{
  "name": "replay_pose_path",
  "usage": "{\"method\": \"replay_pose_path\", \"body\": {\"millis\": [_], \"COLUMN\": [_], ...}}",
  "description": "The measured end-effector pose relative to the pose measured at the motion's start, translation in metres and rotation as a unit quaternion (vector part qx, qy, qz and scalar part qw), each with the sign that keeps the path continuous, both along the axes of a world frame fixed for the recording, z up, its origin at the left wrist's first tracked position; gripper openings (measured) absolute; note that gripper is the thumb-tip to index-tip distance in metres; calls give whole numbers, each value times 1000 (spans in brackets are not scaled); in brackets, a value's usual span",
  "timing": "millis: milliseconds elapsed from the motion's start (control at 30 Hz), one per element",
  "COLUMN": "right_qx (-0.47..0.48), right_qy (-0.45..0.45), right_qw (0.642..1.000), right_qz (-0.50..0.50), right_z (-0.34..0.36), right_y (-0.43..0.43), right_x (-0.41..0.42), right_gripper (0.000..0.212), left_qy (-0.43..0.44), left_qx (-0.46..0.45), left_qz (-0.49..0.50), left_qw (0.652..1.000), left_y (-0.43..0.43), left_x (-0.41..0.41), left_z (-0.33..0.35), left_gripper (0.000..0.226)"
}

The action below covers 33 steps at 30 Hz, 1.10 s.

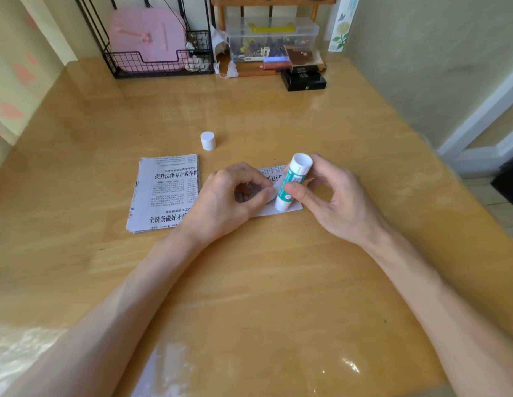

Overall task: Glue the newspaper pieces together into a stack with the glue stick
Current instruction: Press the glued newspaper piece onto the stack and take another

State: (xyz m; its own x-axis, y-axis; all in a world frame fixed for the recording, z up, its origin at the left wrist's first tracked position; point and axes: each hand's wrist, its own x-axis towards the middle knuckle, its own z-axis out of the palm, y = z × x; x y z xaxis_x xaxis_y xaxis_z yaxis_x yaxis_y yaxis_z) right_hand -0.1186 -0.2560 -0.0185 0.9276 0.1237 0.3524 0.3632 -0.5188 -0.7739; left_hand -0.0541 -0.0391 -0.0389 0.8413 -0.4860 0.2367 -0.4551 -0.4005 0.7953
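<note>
1. Looking through the head view, far behind the newspaper stack point(163, 193) a clear lidded box point(271, 38) holds small dark bits, and a wire basket point(160, 60) holds a pink case point(147, 38).
2. Right of the stack, the right hand point(329, 196) has its grip pinching the glue stick point(292, 181). The stick's long axis leans up and away, with its lower end on the loose newspaper piece point(278, 212).
3. The left hand point(229, 196) has its grip curled, pinching that piece's edge.

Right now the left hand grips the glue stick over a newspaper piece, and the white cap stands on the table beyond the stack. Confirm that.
Not quite: the right hand grips the glue stick; the left hand holds the newspaper piece. The white cap does stand on the table beyond the stack. The head view shows this.
</note>
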Motion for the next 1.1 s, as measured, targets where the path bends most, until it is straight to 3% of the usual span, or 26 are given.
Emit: {"method": "replay_pose_path", "body": {"millis": [267,433,600,800,933,1100], "right_qx": [-49,-37,7,136,76,-1], "right_qy": [5,4,27,14,0,1], "right_qw": [999,999,999,987,997,1000], "right_qz": [9,-5,-30,-83,-17,24], "right_z": [2,3,3,13,11,7], "right_y": [12,14,8,-3,5,19], "right_x": [-2,3,2,0,-6,-6], "right_gripper": [18,25,34,28,32,21], "left_qy": [34,40,39,44,49,47], "left_qx": [-11,-10,-10,-14,-25,-25], "left_qz": [-4,-6,3,3,3,-2], "left_qw": [999,999,999,999,998,999], "left_y": [2,3,3,2,2,2], "left_x": [2,1,1,1,1,0], "left_z": [0,0,1,0,1,1], "left_gripper": [9,9,8,9,10,12]}}
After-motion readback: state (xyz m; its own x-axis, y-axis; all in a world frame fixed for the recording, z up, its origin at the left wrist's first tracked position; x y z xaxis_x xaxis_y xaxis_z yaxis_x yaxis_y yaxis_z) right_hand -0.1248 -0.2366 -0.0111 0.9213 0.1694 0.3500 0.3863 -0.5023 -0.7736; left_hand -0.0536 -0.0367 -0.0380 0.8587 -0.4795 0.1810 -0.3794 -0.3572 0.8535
